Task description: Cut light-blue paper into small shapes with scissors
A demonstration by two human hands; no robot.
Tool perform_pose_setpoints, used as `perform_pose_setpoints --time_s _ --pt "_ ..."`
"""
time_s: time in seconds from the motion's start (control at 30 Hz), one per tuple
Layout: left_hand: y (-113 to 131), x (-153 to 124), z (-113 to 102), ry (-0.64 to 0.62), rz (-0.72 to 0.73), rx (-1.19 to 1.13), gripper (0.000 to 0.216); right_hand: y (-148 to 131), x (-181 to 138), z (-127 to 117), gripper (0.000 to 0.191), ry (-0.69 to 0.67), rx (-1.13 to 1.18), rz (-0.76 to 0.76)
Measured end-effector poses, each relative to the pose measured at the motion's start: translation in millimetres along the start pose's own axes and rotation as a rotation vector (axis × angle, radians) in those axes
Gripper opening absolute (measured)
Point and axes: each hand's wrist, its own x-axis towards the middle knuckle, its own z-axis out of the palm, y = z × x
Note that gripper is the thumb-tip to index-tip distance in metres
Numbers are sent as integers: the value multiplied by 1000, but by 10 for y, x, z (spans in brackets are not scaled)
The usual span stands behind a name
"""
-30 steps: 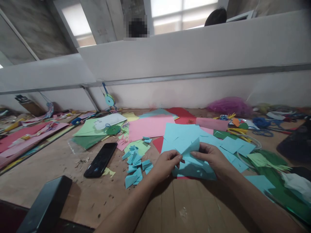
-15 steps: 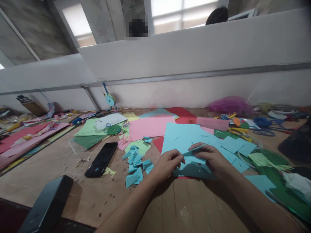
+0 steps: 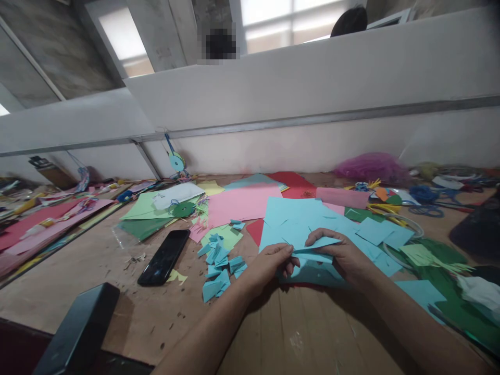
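Observation:
Both hands work a small light blue paper piece (image 3: 314, 250) just above the wooden table (image 3: 156, 312). My left hand (image 3: 269, 263) pinches its left corner. My right hand (image 3: 344, 255) curls over its right side, fingers pressing the fold flat. Under them lie larger light blue sheets (image 3: 292, 213) on a red sheet. A heap of small folded blue pieces (image 3: 219, 268) sits just left of my left hand.
A black phone (image 3: 164, 257) lies left of the heap. Pink (image 3: 238, 203), green (image 3: 144, 211) and red paper cover the middle. Purple netting (image 3: 371, 166), scissors and scraps crowd the right. A dark box (image 3: 78, 333) stands at the near left. A white partition runs behind.
The raised flap of the blue piece has been folded down and flattened between my hands. Both hands stayed in about the same place.

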Motion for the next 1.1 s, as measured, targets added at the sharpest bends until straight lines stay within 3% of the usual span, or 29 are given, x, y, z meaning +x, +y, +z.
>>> perform_pose_setpoints --time_s 0.47,0.73,1.1 --pt "38 -28 21 19 -4 146 48 67 42 -79 19 13 -73 -84" --pt "25 -21 11 -14 -39 46 48 38 28 -53 18 14 -68 -76" --pt "40 -33 17 -30 -50 135 44 66 42 -53 25 -22 -73 -95"
